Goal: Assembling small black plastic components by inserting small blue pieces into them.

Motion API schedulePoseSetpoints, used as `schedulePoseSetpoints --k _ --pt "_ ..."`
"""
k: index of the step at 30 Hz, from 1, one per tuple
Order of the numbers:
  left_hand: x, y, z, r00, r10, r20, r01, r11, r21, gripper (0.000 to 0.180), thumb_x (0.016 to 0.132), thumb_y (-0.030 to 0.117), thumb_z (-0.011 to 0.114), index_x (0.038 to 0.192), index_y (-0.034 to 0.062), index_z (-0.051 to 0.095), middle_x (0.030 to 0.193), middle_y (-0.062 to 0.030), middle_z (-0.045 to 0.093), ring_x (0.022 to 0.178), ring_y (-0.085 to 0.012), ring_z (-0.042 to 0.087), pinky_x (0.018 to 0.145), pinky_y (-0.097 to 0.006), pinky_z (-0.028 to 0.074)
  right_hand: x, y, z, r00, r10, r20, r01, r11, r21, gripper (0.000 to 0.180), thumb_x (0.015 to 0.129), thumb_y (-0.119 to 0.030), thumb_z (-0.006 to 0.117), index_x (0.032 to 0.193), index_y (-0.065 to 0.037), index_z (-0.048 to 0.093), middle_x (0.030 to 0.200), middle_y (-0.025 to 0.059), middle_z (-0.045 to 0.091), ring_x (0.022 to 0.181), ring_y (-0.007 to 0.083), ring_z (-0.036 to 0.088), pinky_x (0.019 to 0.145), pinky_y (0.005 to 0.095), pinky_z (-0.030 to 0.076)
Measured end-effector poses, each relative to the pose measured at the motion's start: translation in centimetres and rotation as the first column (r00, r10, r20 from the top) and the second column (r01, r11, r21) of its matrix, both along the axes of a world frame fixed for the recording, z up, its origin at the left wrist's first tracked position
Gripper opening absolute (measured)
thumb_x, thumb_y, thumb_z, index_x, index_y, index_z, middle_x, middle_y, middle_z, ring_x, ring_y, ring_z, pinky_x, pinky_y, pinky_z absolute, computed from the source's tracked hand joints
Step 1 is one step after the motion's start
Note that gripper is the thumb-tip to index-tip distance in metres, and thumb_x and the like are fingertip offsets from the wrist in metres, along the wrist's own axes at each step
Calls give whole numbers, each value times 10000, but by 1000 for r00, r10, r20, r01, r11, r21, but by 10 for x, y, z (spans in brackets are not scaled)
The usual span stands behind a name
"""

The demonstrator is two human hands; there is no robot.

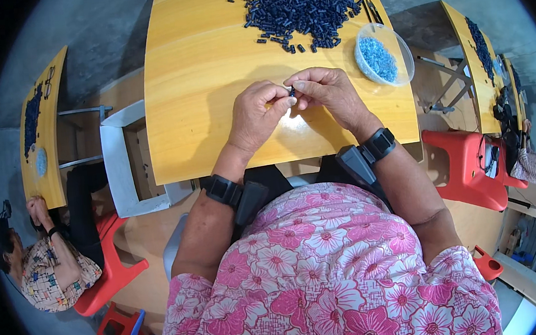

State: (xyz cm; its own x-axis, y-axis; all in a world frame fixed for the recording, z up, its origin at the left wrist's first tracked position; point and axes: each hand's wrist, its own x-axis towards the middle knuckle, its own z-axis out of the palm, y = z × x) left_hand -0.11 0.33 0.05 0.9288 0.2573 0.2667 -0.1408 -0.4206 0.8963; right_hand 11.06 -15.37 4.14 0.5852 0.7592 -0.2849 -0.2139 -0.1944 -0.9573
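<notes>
Over the near part of the yellow table [196, 129], both hands meet in front of me. A small black cylindrical piece [292, 92] shows between their fingertips. My left hand [257, 113] pinches it from the left with thumb and forefinger. From the other side, my right hand [328, 93] closes its thumb and fingertips on the same piece; anything smaller inside that pinch is hidden. Beyond the hands lies a big heap of similar black pieces [299, 4]. Right of my right hand stands a clear round tub [403, 62] holding many tiny translucent blue parts [378, 59].
Thin dark tools [373, 12] lie by the heap's right side. A white open box [120, 166] is left of the table. A person [55, 266] sits at another table [52, 140] on the left. Red stools [469, 167] and another person [532, 159] are at the right.
</notes>
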Motion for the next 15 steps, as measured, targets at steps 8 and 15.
schedulePoseSetpoints --k 8,15 --pt "-1 1 1 1000 -12 -13 12 1000 -14 104 849 83 725 861 -10 680 809 -81 658 753 -170 626 716 -292 509 0 1 -11 999 -25 -28 25 1000 2 189 982 -149 632 1043 23 680 881 62 682 743 112 651 747 299 591" --pt "-2 1 0 1000 2 -24 -2 1000 -28 100 865 84 718 873 -13 693 817 -76 665 747 -160 634 693 -279 510 -6 4 -15 988 -84 -129 96 992 87 168 980 -105 624 1034 43 683 869 56 683 718 102 645 708 261 573"
